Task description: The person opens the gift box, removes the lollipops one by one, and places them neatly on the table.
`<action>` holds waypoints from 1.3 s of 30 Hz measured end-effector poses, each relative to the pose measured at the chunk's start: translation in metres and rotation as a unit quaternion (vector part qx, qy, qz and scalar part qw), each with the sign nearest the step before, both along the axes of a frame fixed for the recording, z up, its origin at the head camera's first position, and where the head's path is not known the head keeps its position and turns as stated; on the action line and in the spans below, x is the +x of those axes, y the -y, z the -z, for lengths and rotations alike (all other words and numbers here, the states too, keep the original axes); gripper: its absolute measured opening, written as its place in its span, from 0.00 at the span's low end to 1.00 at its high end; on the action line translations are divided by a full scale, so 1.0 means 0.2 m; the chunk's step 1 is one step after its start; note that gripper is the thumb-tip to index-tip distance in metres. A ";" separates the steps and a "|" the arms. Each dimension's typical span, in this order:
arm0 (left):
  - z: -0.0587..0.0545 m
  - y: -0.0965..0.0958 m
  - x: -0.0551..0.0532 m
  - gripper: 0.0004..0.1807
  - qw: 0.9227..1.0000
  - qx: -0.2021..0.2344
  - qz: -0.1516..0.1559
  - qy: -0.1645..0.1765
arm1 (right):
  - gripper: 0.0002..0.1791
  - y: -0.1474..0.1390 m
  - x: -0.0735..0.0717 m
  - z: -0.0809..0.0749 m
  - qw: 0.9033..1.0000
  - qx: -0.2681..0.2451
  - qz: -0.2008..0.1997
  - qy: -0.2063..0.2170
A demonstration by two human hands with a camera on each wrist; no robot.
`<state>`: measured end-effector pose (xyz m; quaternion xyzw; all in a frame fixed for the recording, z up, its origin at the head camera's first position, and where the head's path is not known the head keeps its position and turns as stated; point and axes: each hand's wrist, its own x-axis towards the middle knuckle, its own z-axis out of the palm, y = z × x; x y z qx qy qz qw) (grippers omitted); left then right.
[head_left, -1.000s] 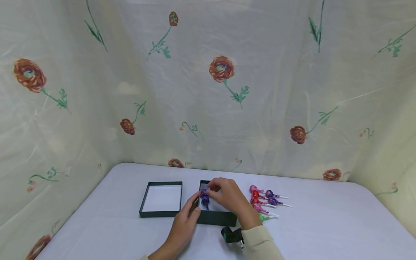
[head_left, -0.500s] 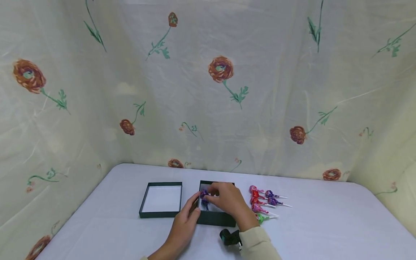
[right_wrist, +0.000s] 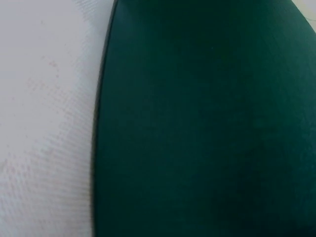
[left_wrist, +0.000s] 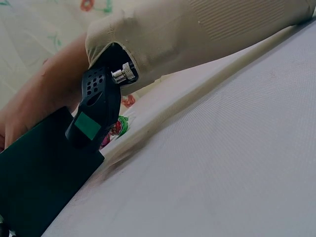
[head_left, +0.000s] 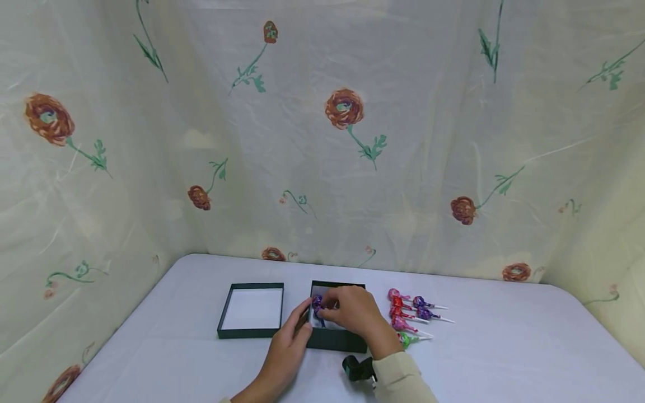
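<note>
In the head view, the work looks partway along: the dark green box [head_left: 336,340] stands open on the white tabletop [head_left: 494,347], and purple-wrapped candy lies inside it along the left wall, one lollipop [head_left: 317,301] plain to see and purple wrapping with a stick below it, partly covered by fingers. The right hand [head_left: 353,313] reaches over the near wall into the box, its curled thumb and finger seeming to pinch that lower purple piece, so its placing may be unfinished. The left hand [head_left: 285,348] grips the box at its near left corner. Outside, just right of the box, seven lollipops remain in sight: two pink, two red, two purple and a green lollipop [head_left: 406,339]. The shallow lid [head_left: 247,333] lies well apart to the left, inner side up, so closing is also undone. In the left wrist view, the right hand shows behind the box's near wall, a black wrist camera [left_wrist: 96,106] hanging below the sleeve [left_wrist: 163,39]; its fingertips are out of sight. In the right wrist view, the box's green wall fills most of the picture beside pale cloth, and no candy or fingers show, so it adds nothing on progress.
</note>
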<state>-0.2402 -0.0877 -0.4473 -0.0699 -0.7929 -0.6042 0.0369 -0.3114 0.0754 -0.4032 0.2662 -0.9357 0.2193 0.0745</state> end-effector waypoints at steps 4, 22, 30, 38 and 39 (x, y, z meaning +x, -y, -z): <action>0.00 0.00 0.00 0.26 1.000 0.002 0.002 0.001 | 0.09 0.00 0.00 0.00 1.000 0.002 -0.003 -0.003; -0.01 -0.01 0.01 0.26 1.000 0.013 0.003 0.018 | 0.03 0.00 0.00 0.00 1.000 0.008 -0.005 0.009; -0.01 0.00 0.01 0.26 1.000 0.013 0.005 0.016 | 0.05 0.00 0.00 0.00 1.000 0.010 -0.001 0.001; -0.01 0.00 0.01 0.26 1.000 0.008 0.002 0.015 | 0.04 0.01 0.00 0.00 1.000 0.009 0.017 0.001; -0.01 0.00 0.01 0.26 1.000 0.006 0.001 0.015 | 0.03 0.01 0.00 0.00 1.000 0.009 0.019 0.004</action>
